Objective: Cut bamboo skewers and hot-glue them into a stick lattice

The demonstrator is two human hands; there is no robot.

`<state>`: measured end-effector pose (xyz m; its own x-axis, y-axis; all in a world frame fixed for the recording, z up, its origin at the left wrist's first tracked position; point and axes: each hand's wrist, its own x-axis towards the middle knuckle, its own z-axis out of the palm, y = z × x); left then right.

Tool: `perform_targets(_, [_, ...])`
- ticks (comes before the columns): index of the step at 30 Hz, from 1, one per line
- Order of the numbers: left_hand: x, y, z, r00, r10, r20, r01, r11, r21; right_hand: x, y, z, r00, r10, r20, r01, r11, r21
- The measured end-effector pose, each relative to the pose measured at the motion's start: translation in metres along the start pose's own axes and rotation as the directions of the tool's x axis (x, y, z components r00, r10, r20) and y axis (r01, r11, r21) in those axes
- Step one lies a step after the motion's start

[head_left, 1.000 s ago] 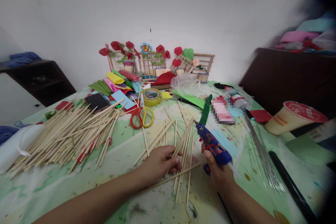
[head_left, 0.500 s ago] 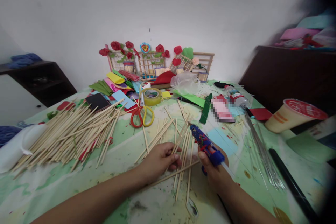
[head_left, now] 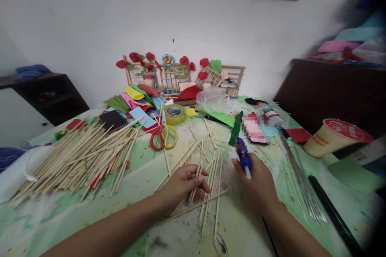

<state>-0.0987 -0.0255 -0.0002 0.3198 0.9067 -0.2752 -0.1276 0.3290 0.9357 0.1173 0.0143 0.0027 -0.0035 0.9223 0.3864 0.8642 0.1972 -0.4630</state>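
My left hand [head_left: 183, 184] lies on a loose bunch of thin wooden sticks [head_left: 208, 184] in the middle of the table, with its fingers curled round a few of them. My right hand [head_left: 256, 182] grips a blue glue gun [head_left: 243, 156] with a clear glue stick poking out of its back. The gun points away from me, and its nozzle is just right of the sticks. A big heap of the same wooden sticks [head_left: 87, 156] lies to the left.
Red and yellow scissors [head_left: 163, 136], a roll of tape [head_left: 174, 114], coloured paper sheets [head_left: 135, 98] and stick frames with paper flowers [head_left: 177, 74] fill the back of the table [head_left: 181, 233]. A bundle of wires [head_left: 298, 176], a bottle [head_left: 271, 115] and a cup [head_left: 334, 136] lie to the right.
My right hand has turned the glue gun from a leftward slant to point straight away and moved it a little forward. My left hand has gathered the sticks slightly closer.
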Motion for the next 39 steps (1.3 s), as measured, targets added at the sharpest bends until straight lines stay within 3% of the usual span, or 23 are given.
perform_targets(3, [0.0, 0.0, -0.001, 1.0, 0.001, 0.03, 0.001, 0.996, -0.089, 0.007, 0.008, 0.003, 0.992, -0.013, 0.122, 0.043, 0.969, -0.242])
perform_targets(6, [0.0, 0.0, 0.0, 0.998, -0.028, 0.059, 0.035, 0.991, -0.132, 0.008, 0.014, 0.009, 0.981, -0.047, 0.187, 0.105, 0.944, -0.312])
perform_targets(8, [-0.002, 0.0, 0.001, 0.996, -0.052, 0.068, 0.062, 0.988, -0.144, 0.007, 0.015, 0.011, 0.983, -0.063, 0.175, 0.119, 0.936, -0.331])
perform_targets(11, [-0.005, 0.0, 0.004, 0.995, -0.056, 0.083, 0.069, 0.984, -0.162, 0.003, 0.009, 0.008, 0.993, -0.112, 0.037, 0.118, 0.933, -0.339])
perform_targets(14, [-0.01, 0.0, 0.008, 0.991, -0.065, 0.114, 0.083, 0.982, -0.168, -0.005, -0.003, 0.002, 0.968, -0.239, -0.072, 0.223, 0.958, -0.178])
perform_targets(17, [-0.013, -0.003, 0.013, 0.982, -0.085, 0.167, 0.109, 0.984, -0.141, -0.019, -0.018, -0.002, 0.951, -0.307, -0.041, 0.308, 0.927, 0.215])
perform_targets(19, [-0.014, -0.006, 0.016, 0.974, -0.078, 0.212, 0.106, 0.987, -0.125, -0.029, -0.026, -0.002, 0.969, -0.247, 0.007, 0.22, 0.875, 0.432])
perform_targets(21, [-0.015, -0.01, 0.018, 0.961, -0.082, 0.265, 0.116, 0.987, -0.115, -0.037, -0.033, 0.0, 0.987, -0.153, 0.046, 0.105, 0.84, 0.532])
perform_targets(28, [-0.017, -0.012, 0.02, 0.935, -0.139, 0.327, 0.175, 0.981, -0.083, -0.043, -0.046, 0.002, 0.973, 0.029, 0.229, -0.188, 0.672, 0.716])
perform_targets(33, [-0.018, -0.013, 0.02, 0.932, -0.169, 0.321, 0.205, 0.976, -0.08, -0.044, -0.047, 0.006, 0.964, 0.049, 0.26, -0.231, 0.632, 0.74])
perform_targets(39, [-0.019, -0.014, 0.02, 0.933, -0.164, 0.321, 0.198, 0.977, -0.075, -0.042, -0.047, 0.002, 0.974, 0.013, 0.227, -0.166, 0.721, 0.672])
